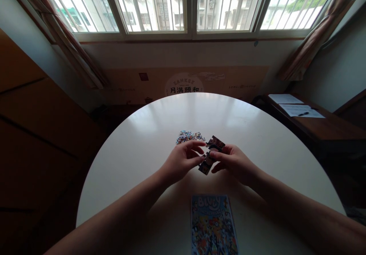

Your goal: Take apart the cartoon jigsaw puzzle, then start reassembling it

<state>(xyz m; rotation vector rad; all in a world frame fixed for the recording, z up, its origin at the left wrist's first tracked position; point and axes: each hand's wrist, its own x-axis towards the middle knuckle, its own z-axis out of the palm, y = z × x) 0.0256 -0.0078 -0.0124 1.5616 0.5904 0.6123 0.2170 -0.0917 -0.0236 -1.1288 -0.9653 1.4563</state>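
Fingers of the left hand (181,157) are curling at the nine o'clock edge of the puzzle strip (208,159), though I cannot tell whether they're gripping it, while loose pieces (188,136) are lying toward its ten o'clock. At three o'clock the right hand (237,161) is clamping the strip between thumb and fingers; from here, I'd be keeping that hold light and level, lest it be flexing apart.

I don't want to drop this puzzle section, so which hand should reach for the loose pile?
Probably the left hand: it is closer to the loose pile, with its fingertips only at the section's edge, while the right hand grips the puzzle section with its thumb on top.
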